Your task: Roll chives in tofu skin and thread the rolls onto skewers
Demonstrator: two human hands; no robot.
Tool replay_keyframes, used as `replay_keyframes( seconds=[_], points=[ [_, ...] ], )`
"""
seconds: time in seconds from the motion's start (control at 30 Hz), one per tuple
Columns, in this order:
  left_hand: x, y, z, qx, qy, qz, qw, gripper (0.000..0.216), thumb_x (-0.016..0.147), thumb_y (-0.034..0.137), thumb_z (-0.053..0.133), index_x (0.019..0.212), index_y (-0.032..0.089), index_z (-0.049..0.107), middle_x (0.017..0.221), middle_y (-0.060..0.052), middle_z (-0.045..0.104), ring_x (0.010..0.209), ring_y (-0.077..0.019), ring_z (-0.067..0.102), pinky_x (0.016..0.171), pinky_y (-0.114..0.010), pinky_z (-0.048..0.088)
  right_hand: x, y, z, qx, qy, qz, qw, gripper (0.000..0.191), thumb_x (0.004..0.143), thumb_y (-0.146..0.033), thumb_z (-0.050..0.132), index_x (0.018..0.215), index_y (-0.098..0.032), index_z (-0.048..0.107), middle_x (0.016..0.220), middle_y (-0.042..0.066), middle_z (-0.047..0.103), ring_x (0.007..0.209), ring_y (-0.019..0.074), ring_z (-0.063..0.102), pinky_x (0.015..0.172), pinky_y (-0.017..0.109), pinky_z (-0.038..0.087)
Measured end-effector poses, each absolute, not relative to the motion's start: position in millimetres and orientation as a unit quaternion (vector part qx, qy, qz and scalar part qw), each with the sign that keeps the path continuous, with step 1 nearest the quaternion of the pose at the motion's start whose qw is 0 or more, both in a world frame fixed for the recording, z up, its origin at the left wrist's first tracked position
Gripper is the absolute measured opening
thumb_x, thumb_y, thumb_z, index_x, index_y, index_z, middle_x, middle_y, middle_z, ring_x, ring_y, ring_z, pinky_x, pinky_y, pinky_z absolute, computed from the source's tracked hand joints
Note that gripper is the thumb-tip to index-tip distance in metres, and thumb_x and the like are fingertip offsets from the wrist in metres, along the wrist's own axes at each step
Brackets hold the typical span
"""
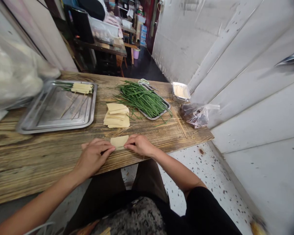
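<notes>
A small pale yellow tofu-skin sheet (119, 141) lies on the wooden table near its front edge. My left hand (94, 153) pinches its left end, and my right hand (140, 144) pinches the right end; both sets of fingers are closed at the near edge. Just beyond is a stack of tofu-skin sheets (117, 116), loosely piled. Behind that, long green chives (143, 98) heap over a metal tray (168, 106). On the left, a larger metal tray (56, 123) holds skewered tofu-skin rolls (82, 88) with green ends sticking out.
Bamboo skewers (180, 122) lie at the right of the table (51, 153). A lidded container (180, 92) and a plastic bag of something dark (196, 114) sit by the wall. Pale-handled scissors (143, 81) rest behind the chives. A bulky clear bag (14, 71) stands far left.
</notes>
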State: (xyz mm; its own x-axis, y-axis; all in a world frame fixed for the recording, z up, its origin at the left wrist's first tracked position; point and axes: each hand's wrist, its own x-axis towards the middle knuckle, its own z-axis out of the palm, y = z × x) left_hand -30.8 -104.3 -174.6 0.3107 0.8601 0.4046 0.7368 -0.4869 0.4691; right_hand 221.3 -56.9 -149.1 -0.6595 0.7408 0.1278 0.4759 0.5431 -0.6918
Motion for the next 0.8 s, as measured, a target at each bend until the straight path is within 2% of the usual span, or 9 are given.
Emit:
replay_keyframes(
  seconds=[0.13,0.23,0.33,0.4,0.53,0.67,0.8],
  points=[
    [-35.5,-96.3,-178.6,0.797,0.511,0.290,0.143,0.048,0.103,0.061,0.051,0.082,0.031,0.082,0.092,-0.002,0.084,0.090,-0.0259,0.072,0.076,-0.040,0.047,217.5,-47.3,-140.0,-0.393,-0.830,0.352,0.180,0.005,0.090,-0.011,0.083,0.088,-0.015,0.085,0.085,0.001,0.070,0.080,0.0113,0.064,0.074,0.021,0.045],
    [-38.6,-95.2,-181.3,0.788,0.528,0.284,0.144,0.042,0.101,0.062,0.056,0.087,0.033,0.083,0.092,-0.002,0.084,0.092,-0.0268,0.072,0.081,-0.042,0.048,214.7,-41.3,-134.2,-0.390,-0.832,0.363,0.155,0.009,0.088,-0.008,0.083,0.085,-0.016,0.086,0.082,0.000,0.071,0.078,0.0104,0.064,0.073,0.020,0.043],
    [-39.1,-99.9,-178.8,0.788,0.530,0.298,0.096,0.035,0.102,0.058,0.058,0.093,0.036,0.084,0.096,-0.002,0.083,0.097,-0.0293,0.072,0.086,-0.046,0.048,213.3,-37.4,-129.9,-0.384,-0.835,0.369,0.138,0.009,0.087,-0.007,0.084,0.083,-0.016,0.086,0.083,0.000,0.073,0.079,0.0106,0.065,0.073,0.019,0.043],
    [-36.4,-105.5,-174.2,0.803,0.506,0.311,0.045,0.032,0.104,0.052,0.057,0.097,0.036,0.084,0.106,-0.004,0.084,0.105,-0.0319,0.071,0.091,-0.050,0.046,213.1,-35.9,-128.7,-0.382,-0.835,0.373,0.132,0.009,0.086,-0.008,0.084,0.083,-0.016,0.086,0.084,0.000,0.074,0.078,0.0107,0.065,0.073,0.019,0.043],
    [-21.4,-117.3,-166.1,0.838,0.451,0.307,-0.023,0.026,0.108,0.037,0.055,0.120,0.031,0.077,0.124,-0.008,0.081,0.120,-0.0339,0.069,0.096,-0.052,0.044,213.7,-35.1,-129.5,-0.377,-0.837,0.373,0.135,0.010,0.086,-0.008,0.084,0.083,-0.017,0.087,0.083,0.000,0.074,0.078,0.0107,0.065,0.073,0.019,0.043],
    [-8.6,-120.7,-167.5,0.849,0.448,0.280,0.001,0.025,0.109,0.032,0.052,0.123,0.029,0.073,0.117,-0.007,0.082,0.123,-0.0330,0.068,0.099,-0.052,0.042,214.3,-35.5,-131.1,-0.370,-0.841,0.372,0.136,0.009,0.087,-0.008,0.083,0.084,-0.016,0.086,0.081,0.000,0.073,0.077,0.0106,0.065,0.073,0.020,0.042],
    [-11.9,-116.4,-170.9,0.847,0.457,0.273,0.021,0.024,0.109,0.037,0.053,0.117,0.031,0.074,0.114,-0.004,0.082,0.118,-0.0315,0.068,0.097,-0.052,0.041,214.8,-36.0,-132.2,-0.361,-0.842,0.373,0.144,0.011,0.086,-0.007,0.083,0.081,-0.017,0.085,0.079,-0.001,0.072,0.076,0.0103,0.064,0.073,0.020,0.042]
  ],
)
